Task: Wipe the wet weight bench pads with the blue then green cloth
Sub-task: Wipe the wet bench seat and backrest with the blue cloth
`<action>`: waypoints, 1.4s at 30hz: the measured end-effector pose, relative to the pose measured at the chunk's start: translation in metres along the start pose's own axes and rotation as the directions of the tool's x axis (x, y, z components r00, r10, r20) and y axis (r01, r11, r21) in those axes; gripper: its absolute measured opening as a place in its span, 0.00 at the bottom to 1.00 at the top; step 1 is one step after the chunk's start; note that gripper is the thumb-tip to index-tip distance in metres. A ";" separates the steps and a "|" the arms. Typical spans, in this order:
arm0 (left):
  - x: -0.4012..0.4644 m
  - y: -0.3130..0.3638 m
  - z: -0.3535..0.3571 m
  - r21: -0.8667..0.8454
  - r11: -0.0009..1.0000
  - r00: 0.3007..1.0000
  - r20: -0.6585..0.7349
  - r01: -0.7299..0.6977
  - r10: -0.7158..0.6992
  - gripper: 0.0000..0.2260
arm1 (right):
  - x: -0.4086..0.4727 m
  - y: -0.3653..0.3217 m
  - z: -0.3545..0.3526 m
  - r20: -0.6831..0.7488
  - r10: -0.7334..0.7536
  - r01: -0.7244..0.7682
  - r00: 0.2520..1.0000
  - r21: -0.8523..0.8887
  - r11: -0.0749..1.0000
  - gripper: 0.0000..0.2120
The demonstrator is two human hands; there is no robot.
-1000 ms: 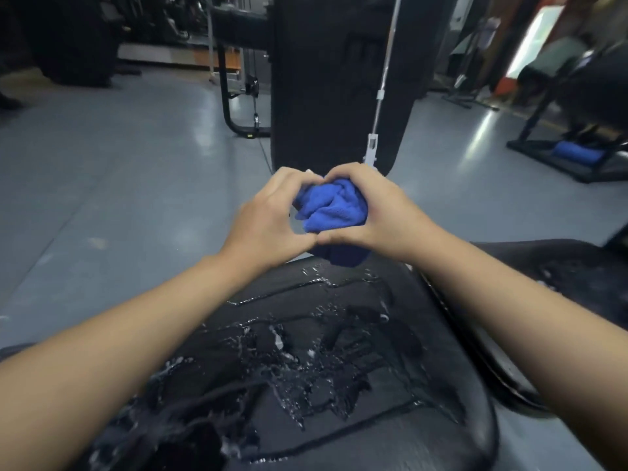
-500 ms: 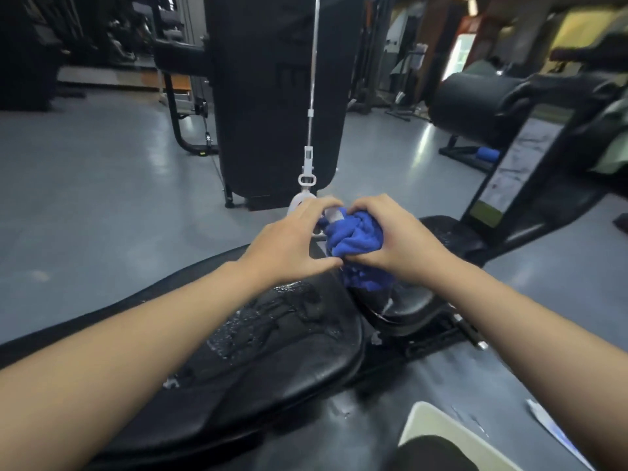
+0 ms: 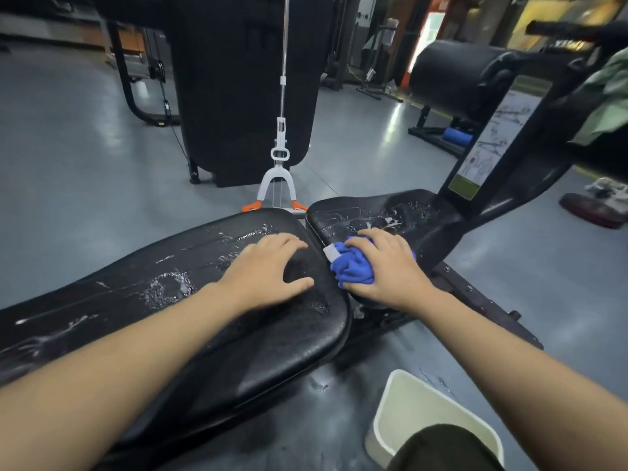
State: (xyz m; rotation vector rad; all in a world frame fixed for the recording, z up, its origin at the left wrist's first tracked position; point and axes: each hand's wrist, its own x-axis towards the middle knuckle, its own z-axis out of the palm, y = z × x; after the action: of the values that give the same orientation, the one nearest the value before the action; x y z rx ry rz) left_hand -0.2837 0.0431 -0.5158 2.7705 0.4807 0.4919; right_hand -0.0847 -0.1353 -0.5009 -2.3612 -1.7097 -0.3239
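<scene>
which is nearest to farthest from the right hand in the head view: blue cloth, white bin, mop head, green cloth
1. blue cloth, under the right hand
2. mop head, on the floor beyond the pads
3. white bin, on the floor by the knee
4. green cloth, far right on the frame

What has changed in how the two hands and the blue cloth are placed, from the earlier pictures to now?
The left hand has let go of the blue cloth and come down, fingers spread, onto the long bench pad. The right hand has carried the bunched cloth down onto the small seat pad and presses it there. Unchanged: the right hand's grip on the cloth, and water on both pads.
</scene>
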 end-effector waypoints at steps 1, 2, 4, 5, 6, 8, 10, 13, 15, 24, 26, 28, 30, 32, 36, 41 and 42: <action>-0.001 -0.003 0.001 -0.001 1.000 1.000 -0.001 0.005 -0.005 0.29 | 0.001 -0.001 0.004 0.004 0.011 -0.011 1.000 -0.004 1.000 0.37; -0.001 -0.007 0.003 -0.006 1.000 1.000 0.004 0.010 -0.010 0.29 | 0.001 -0.001 0.005 0.000 0.019 -0.019 1.000 -0.005 1.000 0.38; 0.001 -0.014 0.004 0.000 1.000 1.000 0.023 0.015 -0.015 0.30 | 0.002 -0.001 0.005 -0.009 0.013 -0.014 1.000 -0.010 1.000 0.38; 0.002 -0.017 0.005 0.004 1.000 0.999 0.033 0.017 -0.017 0.30 | 0.003 0.000 0.005 -0.013 0.005 -0.006 1.000 -0.012 1.000 0.37; 0.002 -0.019 0.006 0.000 1.000 0.999 0.040 0.018 -0.018 0.30 | 0.004 0.001 0.007 -0.020 -0.002 0.002 1.000 -0.005 1.000 0.36; 0.004 -0.022 0.008 0.000 1.000 0.999 0.032 -0.005 0.005 0.29 | 0.009 0.004 0.009 -0.050 -0.025 0.026 0.998 0.019 0.999 0.35; 0.005 -0.026 0.011 0.012 0.999 0.999 0.018 -0.038 0.038 0.30 | 0.013 0.005 0.011 -0.072 -0.058 0.060 0.996 0.030 0.998 0.33; 0.005 -0.034 0.012 -0.006 0.999 0.999 0.025 -0.032 0.032 0.31 | 0.014 0.012 0.015 -0.112 -0.114 0.121 0.987 0.057 0.991 0.31; 0.007 -0.039 0.011 -0.004 1.000 0.999 0.023 -0.028 0.028 0.31 | 0.014 0.015 0.016 -0.133 -0.148 0.157 0.980 0.063 0.986 0.31; 0.006 -0.047 0.017 0.012 0.999 0.995 0.095 -0.035 0.033 0.30 | 0.032 0.019 0.015 -0.070 -0.184 0.189 0.980 0.076 0.979 0.25; 0.007 -0.046 0.018 0.015 0.999 0.996 0.083 -0.032 0.031 0.29 | 0.047 0.019 0.017 -0.054 -0.186 0.190 0.981 0.078 0.979 0.24; 0.009 -0.044 0.019 0.021 0.999 0.997 0.074 -0.027 0.025 0.30 | 0.065 0.018 0.021 -0.043 -0.180 0.183 0.983 0.072 0.980 0.24; 0.011 -0.042 0.020 0.030 0.999 0.998 0.064 -0.021 0.019 0.29 | 0.083 0.016 0.026 -0.020 -0.175 0.176 0.984 0.072 0.982 0.25; 0.014 -0.041 0.021 0.032 0.999 0.998 0.055 -0.011 0.009 0.28 | 0.100 0.015 0.030 0.005 -0.176 0.175 0.984 0.066 0.982 0.26; 0.017 -0.039 0.021 0.038 0.999 0.999 0.050 0.011 -0.013 0.28 | 0.109 0.018 0.033 0.010 -0.191 0.190 0.982 0.081 0.979 0.26; 0.016 -0.036 0.017 0.036 0.999 0.997 0.074 0.022 -0.025 0.28 | 0.078 0.024 0.022 -0.025 -0.212 0.214 0.977 0.156 0.964 0.21; 0.017 -0.036 0.016 0.036 0.999 0.996 0.083 0.024 -0.027 0.28 | 0.068 0.026 0.019 -0.024 -0.219 0.220 0.975 0.168 0.961 0.20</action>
State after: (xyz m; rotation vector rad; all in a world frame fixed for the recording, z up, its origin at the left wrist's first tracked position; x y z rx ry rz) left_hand -0.2725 0.0784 -0.5379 2.8018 0.5088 0.3631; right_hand -0.0382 -0.0764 -0.4997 -2.0543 -1.9192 -0.2092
